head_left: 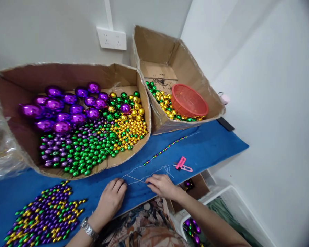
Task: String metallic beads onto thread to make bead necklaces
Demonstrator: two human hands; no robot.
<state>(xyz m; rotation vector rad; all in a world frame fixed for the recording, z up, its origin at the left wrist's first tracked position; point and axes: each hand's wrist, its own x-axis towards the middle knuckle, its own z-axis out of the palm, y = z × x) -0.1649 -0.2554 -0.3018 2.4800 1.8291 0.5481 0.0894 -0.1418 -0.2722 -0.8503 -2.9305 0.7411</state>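
Note:
A pale thread lies in loose lines and loops on the blue cloth between my hands. My left hand, with a metal watch at the wrist, rests palm down with its fingers curled together at the thread. My right hand pinches the thread between thumb and forefinger; the exact grip is partly hidden. Beyond them runs a strand of small green, gold and purple beads along the thread. To the right of my right hand are pink thread snips.
A cardboard box of purple, green and gold beads stands behind my left hand. Another box holds beads and a red basket. Multicoloured bead strands lie at left on the blue cloth. A white bin stands below right.

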